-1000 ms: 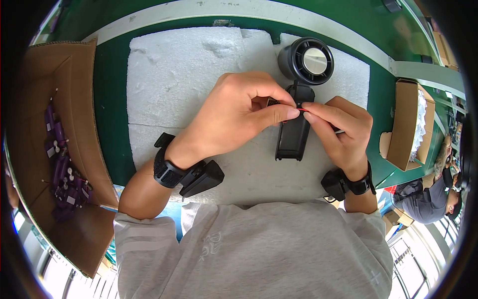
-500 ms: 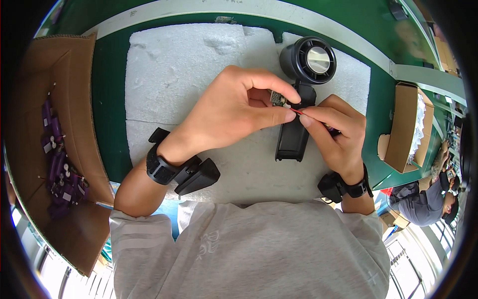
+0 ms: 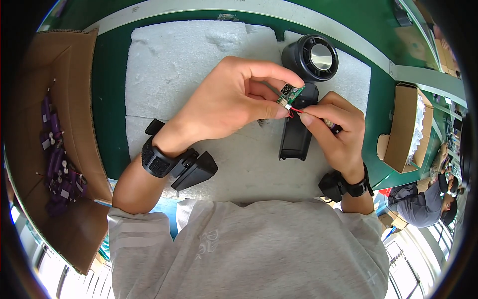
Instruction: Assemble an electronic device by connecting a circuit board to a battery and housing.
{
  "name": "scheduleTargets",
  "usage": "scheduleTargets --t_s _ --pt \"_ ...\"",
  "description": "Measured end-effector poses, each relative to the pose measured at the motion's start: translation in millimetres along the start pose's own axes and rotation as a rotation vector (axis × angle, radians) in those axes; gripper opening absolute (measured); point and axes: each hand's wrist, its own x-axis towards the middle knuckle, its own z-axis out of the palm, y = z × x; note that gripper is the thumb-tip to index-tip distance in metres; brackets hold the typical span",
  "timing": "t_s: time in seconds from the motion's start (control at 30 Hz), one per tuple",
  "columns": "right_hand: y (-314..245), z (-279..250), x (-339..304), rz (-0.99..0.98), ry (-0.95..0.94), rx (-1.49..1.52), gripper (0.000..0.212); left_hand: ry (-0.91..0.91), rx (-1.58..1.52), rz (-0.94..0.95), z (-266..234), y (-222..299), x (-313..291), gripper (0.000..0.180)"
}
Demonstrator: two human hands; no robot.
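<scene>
1. Left hand (image 3: 231,102) had shifted up a touch and turned since the earlier frames, so the green circuit board (image 3: 291,94), mostly hidden before, was now in plain sight.
2. That hand had the board pinched between thumb and index finger, over the upper left side of the black handle (image 3: 296,134).
3. Right hand (image 3: 348,132) was closed on the red wire (image 3: 297,110) with thumb and index fingertips. Something small and dark peeked out behind those fingers, too covered to make out.
4. Key bit, imo: the board sat up and to the left of the right fingertips, long axis slanting up to the right, with the white plug (image 3: 287,105) at its lower left end. The wire ran from there rightward and slightly down. Couldn't tell if the plug was fully seated.
5. Both hands were close in, left one nearer since it actually had the board.
6. The handle lay lengthwise toward the person on the foam pad (image 3: 174,65), fan head (image 3: 313,57) at its far end.
</scene>
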Motion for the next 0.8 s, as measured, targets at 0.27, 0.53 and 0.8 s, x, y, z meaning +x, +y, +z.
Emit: scheduleTargets --t_s 0.27,0.53,0.8 --pt "0 -2 -2 0.143 -0.016 0.125 0.007 0.023 0.17 0.069 3 6 -3 0.032" --pt "-1 -1 -2 0.207 -0.009 0.176 0.007 0.023 0.21 0.162 7 0 -4 0.03" --pt "-3 1 0 0.051 -0.006 0.009 0.006 0.027 0.222 0.23 6 -7 -3 0.039"
